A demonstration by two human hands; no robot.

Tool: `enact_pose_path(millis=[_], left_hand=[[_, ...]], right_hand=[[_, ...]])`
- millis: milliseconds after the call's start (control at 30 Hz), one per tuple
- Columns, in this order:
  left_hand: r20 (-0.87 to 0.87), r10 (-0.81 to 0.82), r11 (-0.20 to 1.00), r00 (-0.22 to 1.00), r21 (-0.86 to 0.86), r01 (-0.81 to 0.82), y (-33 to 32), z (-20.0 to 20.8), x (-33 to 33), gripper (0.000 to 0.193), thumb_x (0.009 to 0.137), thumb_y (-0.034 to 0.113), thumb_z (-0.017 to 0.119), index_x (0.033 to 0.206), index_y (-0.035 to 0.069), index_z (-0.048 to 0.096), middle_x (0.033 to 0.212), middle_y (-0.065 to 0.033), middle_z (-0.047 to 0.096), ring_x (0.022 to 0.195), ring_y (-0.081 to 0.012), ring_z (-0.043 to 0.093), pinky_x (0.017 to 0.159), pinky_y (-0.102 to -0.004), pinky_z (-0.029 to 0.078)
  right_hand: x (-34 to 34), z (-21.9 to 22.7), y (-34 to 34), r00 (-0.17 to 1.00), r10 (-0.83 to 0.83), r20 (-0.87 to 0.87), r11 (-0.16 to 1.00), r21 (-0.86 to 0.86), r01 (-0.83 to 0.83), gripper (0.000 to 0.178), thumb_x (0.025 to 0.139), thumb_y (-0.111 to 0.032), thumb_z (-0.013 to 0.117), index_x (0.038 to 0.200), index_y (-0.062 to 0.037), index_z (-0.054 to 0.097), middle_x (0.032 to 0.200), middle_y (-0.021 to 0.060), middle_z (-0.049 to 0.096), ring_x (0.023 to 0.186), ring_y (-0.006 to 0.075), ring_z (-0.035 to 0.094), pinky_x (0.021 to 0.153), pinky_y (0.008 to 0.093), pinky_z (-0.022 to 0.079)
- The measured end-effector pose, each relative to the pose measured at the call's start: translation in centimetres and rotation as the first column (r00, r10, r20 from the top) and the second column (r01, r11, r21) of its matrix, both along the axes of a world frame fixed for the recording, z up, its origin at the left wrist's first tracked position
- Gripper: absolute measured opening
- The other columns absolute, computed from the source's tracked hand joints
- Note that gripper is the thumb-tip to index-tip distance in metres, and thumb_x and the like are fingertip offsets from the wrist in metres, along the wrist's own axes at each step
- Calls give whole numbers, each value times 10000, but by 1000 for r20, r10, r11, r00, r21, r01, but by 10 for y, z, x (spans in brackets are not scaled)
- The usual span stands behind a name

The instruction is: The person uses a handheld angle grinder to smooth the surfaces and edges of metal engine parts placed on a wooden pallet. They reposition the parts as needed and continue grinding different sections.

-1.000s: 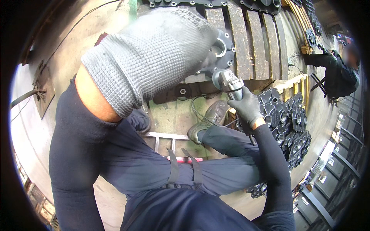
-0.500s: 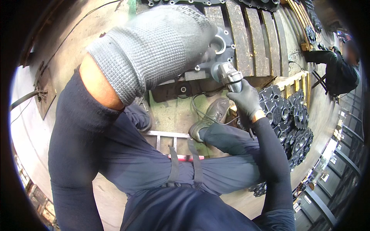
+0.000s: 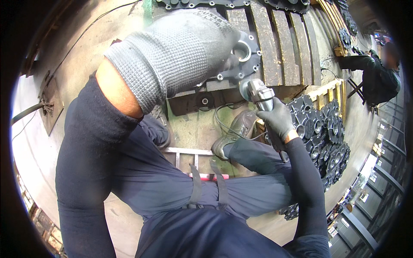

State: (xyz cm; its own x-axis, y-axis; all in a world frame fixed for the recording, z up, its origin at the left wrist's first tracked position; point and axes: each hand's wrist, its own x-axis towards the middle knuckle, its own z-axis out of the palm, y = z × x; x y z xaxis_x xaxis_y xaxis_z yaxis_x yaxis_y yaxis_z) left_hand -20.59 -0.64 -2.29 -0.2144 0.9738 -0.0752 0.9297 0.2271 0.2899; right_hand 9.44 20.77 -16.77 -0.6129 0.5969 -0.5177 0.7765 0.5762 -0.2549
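Head view: the left hand (image 3: 174, 58), in a grey knit glove, looms close to the lens and covers the left part of a dark metal casting (image 3: 251, 53). Its fingers are mostly hidden, so I cannot tell whether they are spread or gripping. The casting lies on the slats of a wooden pallet (image 3: 275, 43), its round bore and bolt holes showing. It looks heavy, stiff and hard to break, with edges that may be sharp; the outer rim or the bore wall seems the best place to take hold.

The gloved right hand (image 3: 277, 120) is wrapped around the body of an angle grinder (image 3: 263, 94), its disc just beside the casting's near edge; contact is unclear. The grinder is probably fairly heavy at the head, best held by its body, clear of the disc. More castings (image 3: 318, 124) are piled to the right.
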Motion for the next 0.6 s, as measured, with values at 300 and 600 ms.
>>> enact_pose_path(millis=[300, 600], left_hand=[[-3, -40, 994, 999, 102, 40, -17, -3, -9, 398, 1070, 373, 703, 1281, 39, 746, 1030, -197, 797, 993, -363, 790, 900, -465, 619], [43, 4, 990, 999, 143, -10, -39, -9, -15, 465, 1093, 423, 648, 1346, 44, 738, 1100, -217, 802, 1050, -378, 785, 954, -478, 608]], right_hand=[[-3, 10, -51, 998, 24, -65, 999, -27, -26, 684, 763, -398, 857, 1344, -73, 701, 1172, 266, 792, 1110, 458, 762, 977, 522, 593], [-34, 3, -88, 998, -7, -68, 998, -59, 3, 692, 764, -403, 840, 1336, -40, 701, 1171, 280, 787, 1109, 450, 766, 985, 507, 590]])
